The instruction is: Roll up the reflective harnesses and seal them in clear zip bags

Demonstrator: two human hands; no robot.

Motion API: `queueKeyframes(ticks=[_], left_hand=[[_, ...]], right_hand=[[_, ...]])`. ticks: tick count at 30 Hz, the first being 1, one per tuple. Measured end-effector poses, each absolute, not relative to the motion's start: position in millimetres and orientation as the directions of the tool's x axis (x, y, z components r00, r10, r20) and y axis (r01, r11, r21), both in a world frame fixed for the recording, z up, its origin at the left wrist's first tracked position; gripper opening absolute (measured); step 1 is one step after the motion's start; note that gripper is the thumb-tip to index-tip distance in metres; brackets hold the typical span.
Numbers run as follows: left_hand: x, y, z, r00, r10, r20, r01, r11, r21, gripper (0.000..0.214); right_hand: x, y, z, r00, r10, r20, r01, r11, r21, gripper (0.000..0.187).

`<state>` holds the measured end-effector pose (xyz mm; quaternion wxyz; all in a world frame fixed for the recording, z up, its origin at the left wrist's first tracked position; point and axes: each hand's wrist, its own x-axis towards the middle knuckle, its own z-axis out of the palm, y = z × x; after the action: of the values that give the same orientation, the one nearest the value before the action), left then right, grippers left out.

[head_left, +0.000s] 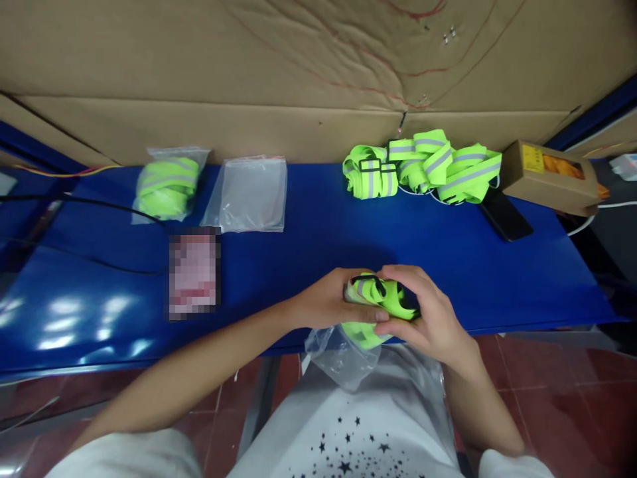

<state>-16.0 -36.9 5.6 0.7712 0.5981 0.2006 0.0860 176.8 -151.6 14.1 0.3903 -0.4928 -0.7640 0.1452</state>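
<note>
In the head view, the left hand (323, 300) and the right hand (442, 325) close in from both sides on a folded neon-yellow strap bundle with grey stripes and black fittings (398, 302), at the near edge of a glossy blue desk (313, 242). The left hand's thumb lies across the front of the bundle; the right hand is curved round its other side, thumb and fingers pinching it. A clear, crinkled plastic bag (343, 362) hangs below the left hand, with neon yellow showing through its upper part; how far it encloses the bundle cannot be told.

Farther back on the left lies a clear plastic packet of neon-yellow strap (169, 186), just beside a flat, clear plastic sleeve (253, 196). Nearer is a pixelated pink rectangular item (194, 273). Back right, a pile of neon-yellow, grey-striped straps (423, 162) sits near a flat black rectangular device (507, 216) and a brown cardboard box with orange contents (542, 189).
</note>
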Motion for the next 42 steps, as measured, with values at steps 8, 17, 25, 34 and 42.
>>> queueKeyframes(ticks=[8, 17, 25, 34, 42], left_hand=[[-14, -35, 2, 0.919, 0.352, -0.18, 0.093, 0.249, 0.964, 0.042], [-12, -35, 0, 0.898, 0.386, -0.21, 0.089, 0.31, 0.947, 0.055], [-17, -38, 2, 0.913, 0.366, -0.181, 0.082, 0.27, 0.959, 0.044], [-13, -37, 2, 0.883, 0.404, -0.238, 0.062, 0.403, 0.913, 0.041], [-16, -30, 5, 0.862, 0.427, -0.273, 0.091, 0.4, 0.912, 0.04]], right_hand=[[175, -148, 15, -0.234, 0.894, 0.383, 0.566, 0.446, -0.693, 0.044], [179, -149, 23, -0.246, 0.922, 0.3, 0.611, 0.388, -0.69, 0.074], [170, -163, 34, -0.285, 0.894, 0.345, 0.563, 0.447, -0.694, 0.058], [172, -150, 35, -0.361, 0.907, 0.219, 0.709, 0.419, -0.567, 0.064], [176, -135, 30, -0.468, 0.874, 0.134, 0.579, 0.417, -0.701, 0.075]])
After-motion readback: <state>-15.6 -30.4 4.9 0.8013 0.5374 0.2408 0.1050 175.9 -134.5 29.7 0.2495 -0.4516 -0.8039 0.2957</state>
